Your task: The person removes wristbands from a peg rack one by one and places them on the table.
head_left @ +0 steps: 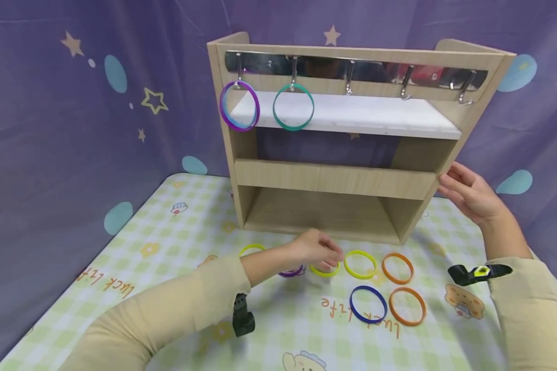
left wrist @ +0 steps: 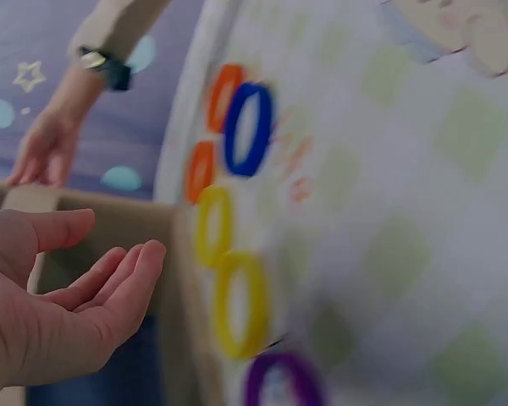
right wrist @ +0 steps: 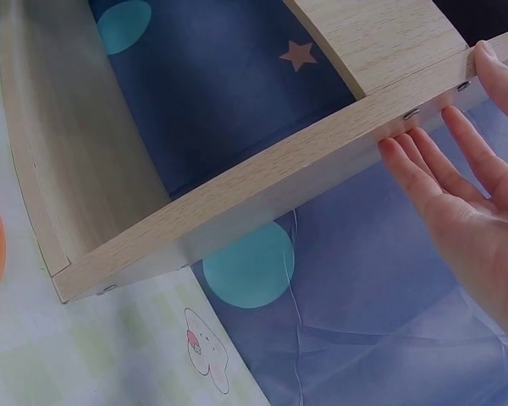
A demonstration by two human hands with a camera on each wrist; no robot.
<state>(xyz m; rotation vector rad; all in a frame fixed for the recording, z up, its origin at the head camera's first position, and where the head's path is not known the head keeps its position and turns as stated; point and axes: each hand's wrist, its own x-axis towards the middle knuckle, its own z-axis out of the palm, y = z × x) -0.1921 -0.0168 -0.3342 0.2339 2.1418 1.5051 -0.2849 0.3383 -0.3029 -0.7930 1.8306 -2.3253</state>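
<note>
My left hand (head_left: 316, 250) hovers over the tabletop rings. In the left wrist view its thumb and fingers are apart, holding nothing. Below it lie a yellow ring (head_left: 325, 275) and a purple ring (head_left: 290, 275), both partly hidden. Further right are another yellow ring (head_left: 362, 277), a blue ring (head_left: 368, 321) and two orange rings (head_left: 397, 283). My right hand (head_left: 473, 196) touches the right side of a wooden shelf (head_left: 334, 178); in the right wrist view its fingertips (right wrist: 392, 148) rest against the side panel, thumb by the front edge.
A metal strip with several hooks (head_left: 350, 77) crosses the shelf top. Purple and light blue rings (head_left: 222, 105) hang on the leftmost hook, a green ring (head_left: 293, 128) on the second. A yellow ring (head_left: 252, 246) lies behind my left forearm on the checked tablecloth (head_left: 195, 309).
</note>
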